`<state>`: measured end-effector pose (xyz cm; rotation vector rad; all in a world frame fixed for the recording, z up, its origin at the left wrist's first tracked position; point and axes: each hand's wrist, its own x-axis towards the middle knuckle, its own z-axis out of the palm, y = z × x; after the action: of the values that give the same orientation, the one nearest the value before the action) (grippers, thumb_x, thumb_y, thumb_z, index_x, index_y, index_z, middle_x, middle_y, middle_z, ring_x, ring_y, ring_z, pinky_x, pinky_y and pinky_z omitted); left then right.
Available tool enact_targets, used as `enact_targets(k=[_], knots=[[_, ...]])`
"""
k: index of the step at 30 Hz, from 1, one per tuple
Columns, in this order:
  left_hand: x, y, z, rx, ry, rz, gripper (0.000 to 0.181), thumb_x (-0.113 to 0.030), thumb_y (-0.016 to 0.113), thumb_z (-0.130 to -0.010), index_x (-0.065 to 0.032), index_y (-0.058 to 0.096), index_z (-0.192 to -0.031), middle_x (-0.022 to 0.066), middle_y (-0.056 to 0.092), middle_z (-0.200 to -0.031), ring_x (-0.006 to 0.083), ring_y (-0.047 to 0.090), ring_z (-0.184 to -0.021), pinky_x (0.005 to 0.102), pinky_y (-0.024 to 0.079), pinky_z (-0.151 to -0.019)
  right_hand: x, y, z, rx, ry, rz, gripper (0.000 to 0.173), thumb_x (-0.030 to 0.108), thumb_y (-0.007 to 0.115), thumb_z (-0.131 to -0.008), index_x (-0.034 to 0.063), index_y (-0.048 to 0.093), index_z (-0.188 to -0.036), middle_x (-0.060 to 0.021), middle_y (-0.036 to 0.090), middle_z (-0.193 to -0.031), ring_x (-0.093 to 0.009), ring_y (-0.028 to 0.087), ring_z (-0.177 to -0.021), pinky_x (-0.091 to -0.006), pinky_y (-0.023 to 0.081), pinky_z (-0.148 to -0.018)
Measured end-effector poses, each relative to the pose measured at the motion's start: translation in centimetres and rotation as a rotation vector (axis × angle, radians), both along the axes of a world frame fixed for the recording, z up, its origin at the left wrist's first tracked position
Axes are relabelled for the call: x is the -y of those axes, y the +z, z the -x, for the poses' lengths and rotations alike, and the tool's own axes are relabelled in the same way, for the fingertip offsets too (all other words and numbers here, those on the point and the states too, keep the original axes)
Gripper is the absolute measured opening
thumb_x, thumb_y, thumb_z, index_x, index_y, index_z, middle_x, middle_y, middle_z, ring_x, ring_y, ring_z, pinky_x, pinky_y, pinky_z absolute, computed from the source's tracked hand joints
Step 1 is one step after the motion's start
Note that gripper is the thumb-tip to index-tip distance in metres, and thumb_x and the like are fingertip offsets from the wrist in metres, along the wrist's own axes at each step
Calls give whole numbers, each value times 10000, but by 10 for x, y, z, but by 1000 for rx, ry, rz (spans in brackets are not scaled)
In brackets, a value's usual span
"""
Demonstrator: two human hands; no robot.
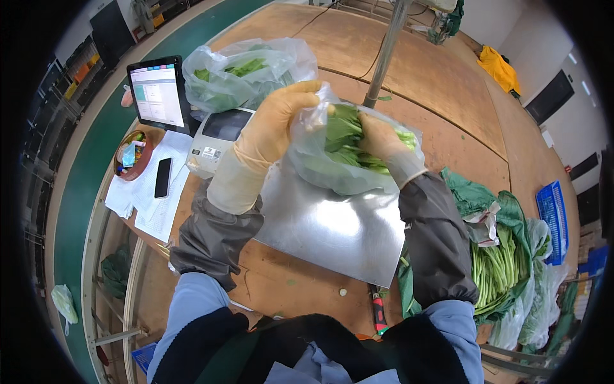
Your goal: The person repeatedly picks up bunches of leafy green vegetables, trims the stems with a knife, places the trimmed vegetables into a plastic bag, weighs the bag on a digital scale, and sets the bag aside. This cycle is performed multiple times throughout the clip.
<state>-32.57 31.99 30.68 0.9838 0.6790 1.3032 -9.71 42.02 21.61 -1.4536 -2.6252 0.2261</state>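
My left hand (pixel 276 120), in a cream rubber glove, grips the upper edge of a translucent plastic bag (pixel 312 163). Inside the bag's mouth, my gloved right hand (pixel 383 137) is closed around a bunch of leafy greens (pixel 343 129). Dark leaves point left and pale stems point right. The bag is held over the stainless-steel weighing platform (pixel 331 230); whether it touches the metal is hard to tell. Part of my left fingers is behind the plastic.
A label printer (pixel 211 144) and monitor (pixel 158 96) stand left, near a bag of greens (pixel 249 67). A phone (pixel 163 177) lies on papers (pixel 165 216) by a round bowl (pixel 134 156). A metal pole (pixel 388 53) rises behind. Right are stemmed greens (pixel 499 273); a red-handled knife (pixel 378 312) lies in front.
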Motion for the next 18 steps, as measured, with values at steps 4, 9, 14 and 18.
enact_targets(k=[4,9,14,18], knots=[[-6,1,7,-69,43,-114,505,-98,514,-859,74,416,-1323,138,616,-1108,165,576,-1013,275,434,-901,-8,10,22,-4,-21,56,666,117,738,-668,31,440,-1258,-240,569,-1142,-362,539,-1112,-408,446,-923],[2,-6,12,-327,100,-188,526,-70,498,-855,33,395,-1360,154,571,-1204,194,551,-1081,308,399,-965,11,55,-27,-122,62,298,867,228,786,-680,30,344,-1400,-174,468,-1339,-302,424,-1272,-347,355,-1063],[40,-23,16,-340,436,-316,450,-8,464,-882,11,430,-1331,142,568,-1191,205,558,-1071,336,404,-976,11,140,-58,-480,48,325,491,171,644,-845,13,514,-1290,-174,534,-1290,-252,488,-1221,-327,378,-1038],[69,-42,2,-256,549,-470,409,51,417,-867,49,457,-1274,158,577,-1157,229,568,-1053,353,420,-969,-57,197,-115,-725,-95,-570,478,78,544,-861,103,495,-1335,-179,497,-1332,-251,487,-1224,-330,393,-1028]])
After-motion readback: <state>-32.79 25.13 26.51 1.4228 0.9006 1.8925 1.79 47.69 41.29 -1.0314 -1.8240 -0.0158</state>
